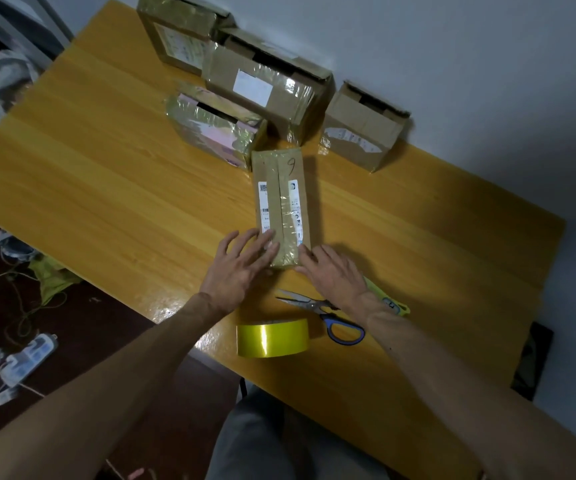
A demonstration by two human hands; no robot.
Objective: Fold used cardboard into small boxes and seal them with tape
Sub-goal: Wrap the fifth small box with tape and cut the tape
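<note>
Scissors (pixel 321 311), tape roll (pixel 272 337) nearside — four boxes (pixel 266 88) behind.

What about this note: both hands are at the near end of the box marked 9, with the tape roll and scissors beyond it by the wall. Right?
Partly. The left hand and right hand are at the near end of the box, but the tape roll and scissors lie on its near side, toward the person, not by the wall; the head view shows this.
</note>
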